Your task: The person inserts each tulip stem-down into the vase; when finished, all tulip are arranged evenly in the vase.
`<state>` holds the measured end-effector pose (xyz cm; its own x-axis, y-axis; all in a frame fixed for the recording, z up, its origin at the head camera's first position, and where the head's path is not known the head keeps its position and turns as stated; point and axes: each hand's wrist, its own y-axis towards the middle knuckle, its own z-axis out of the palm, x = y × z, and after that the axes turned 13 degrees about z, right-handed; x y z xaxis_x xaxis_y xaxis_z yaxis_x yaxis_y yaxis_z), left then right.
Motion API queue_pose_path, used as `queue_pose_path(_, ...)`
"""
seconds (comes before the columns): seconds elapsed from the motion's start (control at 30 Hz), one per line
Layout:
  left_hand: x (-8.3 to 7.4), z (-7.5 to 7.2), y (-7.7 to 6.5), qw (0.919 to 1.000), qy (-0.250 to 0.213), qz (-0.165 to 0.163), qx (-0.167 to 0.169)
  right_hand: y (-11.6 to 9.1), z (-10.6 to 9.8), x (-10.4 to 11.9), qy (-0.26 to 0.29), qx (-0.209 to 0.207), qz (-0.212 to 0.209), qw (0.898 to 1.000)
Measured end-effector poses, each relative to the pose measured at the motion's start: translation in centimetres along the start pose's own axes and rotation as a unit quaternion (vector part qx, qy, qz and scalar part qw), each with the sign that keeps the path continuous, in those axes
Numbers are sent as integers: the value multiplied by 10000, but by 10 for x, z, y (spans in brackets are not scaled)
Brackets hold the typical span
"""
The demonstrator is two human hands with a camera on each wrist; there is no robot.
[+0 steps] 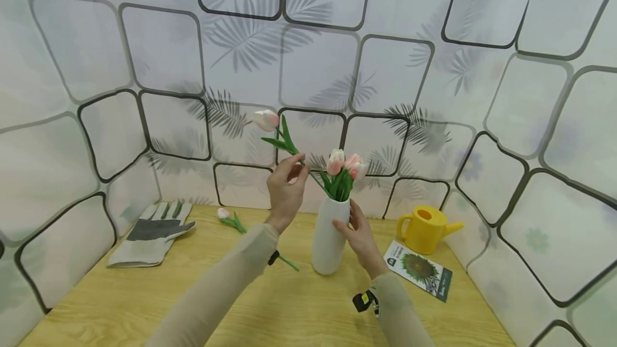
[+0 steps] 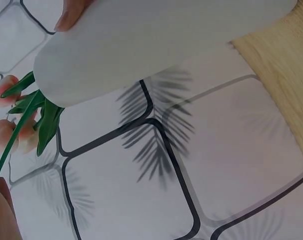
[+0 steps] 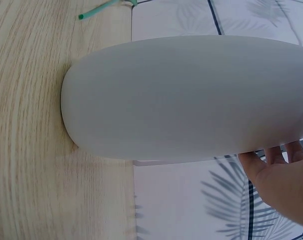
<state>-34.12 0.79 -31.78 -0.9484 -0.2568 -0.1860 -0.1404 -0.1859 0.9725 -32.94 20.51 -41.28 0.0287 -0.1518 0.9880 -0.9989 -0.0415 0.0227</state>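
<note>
In the head view my left hand (image 1: 285,189) pinches the green stem of an artificial tulip (image 1: 266,120), its pale pink bloom up to the left. The stem slants down to the right, its lower part at the mouth of a tall white vase (image 1: 325,242). The vase stands upright on the table. Several pink-and-white tulips (image 1: 336,163) fill its opening, their leaves just above the rim. My right hand (image 1: 360,237) grips the upper right side of the vase, thumb in front. In the right wrist view that hand's fingers (image 3: 251,162) lie along the vase wall.
Another tulip (image 1: 231,219) lies on the wooden table (image 1: 250,304), partly hidden behind my left forearm. Grey-and-white work gloves (image 1: 151,234) lie at the left. A yellow watering can (image 1: 424,232) and a sunflower seed packet (image 1: 418,269) are at the right. Patterned wall covering (image 1: 318,68) encloses the table.
</note>
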Motion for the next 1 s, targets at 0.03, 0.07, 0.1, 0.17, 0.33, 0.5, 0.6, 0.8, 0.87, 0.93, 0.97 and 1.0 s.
queue_pose_path(0.03,0,1,-2,10000,19,2,43,0,0,0,-2,-6,11,10000)
queue_pose_path(0.07,0,2,-3,10000,39,10,86,0,1,1,6,-11,14,10000)
queue_pose_path(0.1,0,3,-4,9999,50,16,122,0,1,1,11,-11,19,10000)
queue_pose_path(0.17,0,5,-6,9998,50,56,174,-1,2,2,18,5,23,10000)
queue_pose_path(0.33,-1,13,-7,9992,-116,172,336,-3,1,3,18,22,23,10000)
queue_pose_path(0.5,-5,16,-9,9971,-76,143,748,-3,2,4,13,33,44,10000)
queue_pose_path(0.6,-6,18,-12,9947,-72,228,995,-1,2,4,14,63,9,10000)
queue_pose_path(0.8,-7,23,-19,9882,81,471,1458,-1,3,4,-2,61,3,10000)
queue_pose_path(0.87,-8,25,-22,9866,130,474,1557,-2,3,4,4,70,-4,10000)
queue_pose_path(0.93,-9,27,-25,9855,132,382,1650,-3,3,4,25,85,-10,10000)
queue_pose_path(0.97,-9,28,-26,9848,124,336,1699,-3,2,4,31,95,-17,9999)
queue_pose_path(1.0,-10,29,-27,9844,107,297,1732,-3,2,3,35,105,-19,9999)
